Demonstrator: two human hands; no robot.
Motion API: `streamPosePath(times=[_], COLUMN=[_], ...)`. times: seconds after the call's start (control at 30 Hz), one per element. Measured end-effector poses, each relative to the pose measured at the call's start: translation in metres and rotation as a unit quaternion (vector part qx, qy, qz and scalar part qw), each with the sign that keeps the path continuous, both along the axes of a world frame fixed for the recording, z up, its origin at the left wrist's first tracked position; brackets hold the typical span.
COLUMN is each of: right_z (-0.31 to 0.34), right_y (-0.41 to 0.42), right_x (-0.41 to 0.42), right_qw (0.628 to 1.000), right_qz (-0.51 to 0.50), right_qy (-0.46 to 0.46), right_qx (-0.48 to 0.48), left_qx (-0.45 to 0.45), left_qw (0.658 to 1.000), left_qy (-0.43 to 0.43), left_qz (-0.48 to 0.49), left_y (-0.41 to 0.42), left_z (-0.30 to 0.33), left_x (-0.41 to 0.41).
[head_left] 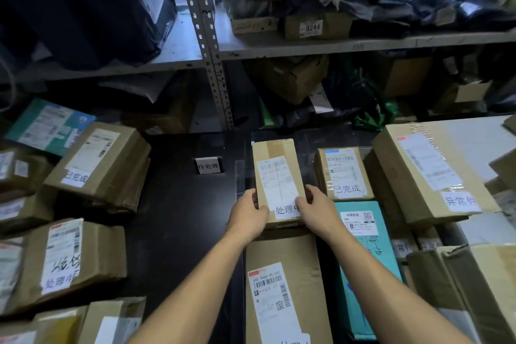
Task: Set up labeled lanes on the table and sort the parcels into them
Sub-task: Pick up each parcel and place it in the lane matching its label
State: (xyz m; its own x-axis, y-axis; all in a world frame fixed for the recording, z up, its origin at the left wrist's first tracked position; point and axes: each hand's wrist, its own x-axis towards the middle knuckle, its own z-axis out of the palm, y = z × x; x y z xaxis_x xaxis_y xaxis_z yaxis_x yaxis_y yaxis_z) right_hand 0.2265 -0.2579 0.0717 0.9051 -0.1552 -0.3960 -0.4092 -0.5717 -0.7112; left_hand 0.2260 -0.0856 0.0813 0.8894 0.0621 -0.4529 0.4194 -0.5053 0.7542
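Both hands' grip, left (252, 211) and right (318, 208), clasps a 处理中 parcel (277, 180); several parcels already sorted, left-side stacks (95, 165) seemingly remain

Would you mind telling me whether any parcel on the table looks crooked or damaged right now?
Yes: the box tagged 已完成 on the left lies skewed across a squashed carton beneath it. The box held by the left hand and right hand sits straight, in line with the carton nearer the camera.
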Motion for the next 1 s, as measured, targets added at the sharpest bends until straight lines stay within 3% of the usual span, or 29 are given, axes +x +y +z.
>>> streamPosePath(times=[0.1,0.2,0.6,0.8,1.0], right_z=[0.015,0.032,0.087,0.088,0.068], right_y=[0.004,0.017,0.143,0.226,0.296], right_x=[-0.006,-0.009,0.006,0.007,0.009], right_qw=[0.995,0.989,0.965,0.956,0.964], right_qz=[-0.024,0.009,0.145,0.225,0.233], right_qy=[-0.073,-0.136,-0.219,-0.182,-0.090], right_qx=[-0.056,-0.048,-0.005,0.048,0.088], left_qx=[0.008,0.030,0.091,0.099,0.077], left_qw=[1.000,0.998,0.977,0.957,0.943], left_qy=[-0.010,-0.048,-0.141,-0.146,-0.129], left_qz=[0.019,0.035,0.131,0.230,0.297], left_y=[0.009,0.025,0.135,0.223,0.301], left_z=[0.010,0.023,0.074,0.075,0.066], left_x=[-0.002,-0.001,-0.023,-0.048,-0.056])
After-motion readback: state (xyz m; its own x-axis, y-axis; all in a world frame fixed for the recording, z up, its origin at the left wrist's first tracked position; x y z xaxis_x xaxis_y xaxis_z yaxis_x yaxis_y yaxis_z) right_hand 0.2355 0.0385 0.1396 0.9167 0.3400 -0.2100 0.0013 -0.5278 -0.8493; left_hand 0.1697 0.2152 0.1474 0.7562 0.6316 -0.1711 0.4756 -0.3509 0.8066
